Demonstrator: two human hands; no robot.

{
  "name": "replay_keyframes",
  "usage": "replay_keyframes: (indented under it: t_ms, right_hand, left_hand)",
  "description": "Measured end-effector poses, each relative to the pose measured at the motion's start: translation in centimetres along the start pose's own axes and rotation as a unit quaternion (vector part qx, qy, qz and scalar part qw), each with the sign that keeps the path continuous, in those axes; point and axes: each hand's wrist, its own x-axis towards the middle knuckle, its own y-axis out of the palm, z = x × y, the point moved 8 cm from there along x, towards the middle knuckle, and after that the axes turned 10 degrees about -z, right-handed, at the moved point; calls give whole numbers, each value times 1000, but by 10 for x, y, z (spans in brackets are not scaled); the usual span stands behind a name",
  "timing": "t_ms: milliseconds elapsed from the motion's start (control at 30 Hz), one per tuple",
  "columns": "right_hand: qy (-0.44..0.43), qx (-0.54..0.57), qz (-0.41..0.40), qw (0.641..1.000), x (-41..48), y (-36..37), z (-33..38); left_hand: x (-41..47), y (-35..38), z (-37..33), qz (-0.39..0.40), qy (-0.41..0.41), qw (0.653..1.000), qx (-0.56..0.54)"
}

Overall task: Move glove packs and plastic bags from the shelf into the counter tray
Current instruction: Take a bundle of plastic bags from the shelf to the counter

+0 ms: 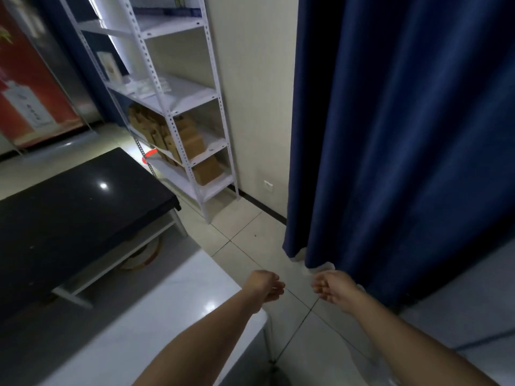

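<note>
Both forearms reach forward, low in view. Left hand is loosely curled and grasps nothing visible. Right hand is the same: fingers loosely bent, palm turned toward the left hand, nothing held. The two hands are apart with a small gap between them, over the tiled floor. Motion blur on both, so finger detail is poor.

Landmark is the white shelf rack, far from both hands, up and to the left of them.
- White tabletop: on the camera side of the rack, under the left forearm.
- Black tabletop: left of the rack, its corner near the rack's lowest levels.
- Blue curtain: right of the rack, a strip of cream wall between them; its hem hangs just beyond the right hand.
- White packs: lying flat on the rack's middle level, too blurred to tell gloves from bags.
- Pale upright box: same level, left end.
- Cardboard boxes: stacked on the two levels below.
- Red poster: far left of the rack.
</note>
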Motion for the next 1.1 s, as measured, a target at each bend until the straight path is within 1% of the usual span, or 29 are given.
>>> replay_keyframes:
  t_ms: [133,267,333,567,667,800,933,1000,1100]
  right_hand:
    - [-10,-21,-18,1000,27,6,45]
    - [-17,-46,14,999,49,32,91]
    - [-22,-56,26,998,60,44,110]
    - [-4,-116,58,992,109,86,152]
    - [-2,-145,87,986,139,109,172]
    - [-6,-199,135,971,183,146,202]
    - [-32,-267,189,944,212,176,245]
    - [-50,-289,206,933,224,188,268]
    - [-82,-301,226,923,236,202,302]
  left_hand:
    - [45,9,-30,-2,-22,999,-38]
    - [77,7,-65,-6,-25,998,-54]
    - [92,1,-80,-21,-26,998,-61]
    - [141,-19,-106,-62,-48,992,-97]
    - [164,-31,-114,-88,-54,986,-133]
    - [190,-52,-128,-143,-45,974,-171]
    - [203,-65,-152,-211,-59,946,-238]
    - [207,-63,-165,-227,-74,934,-267]
    - [211,-58,-187,-244,-85,926,-276]
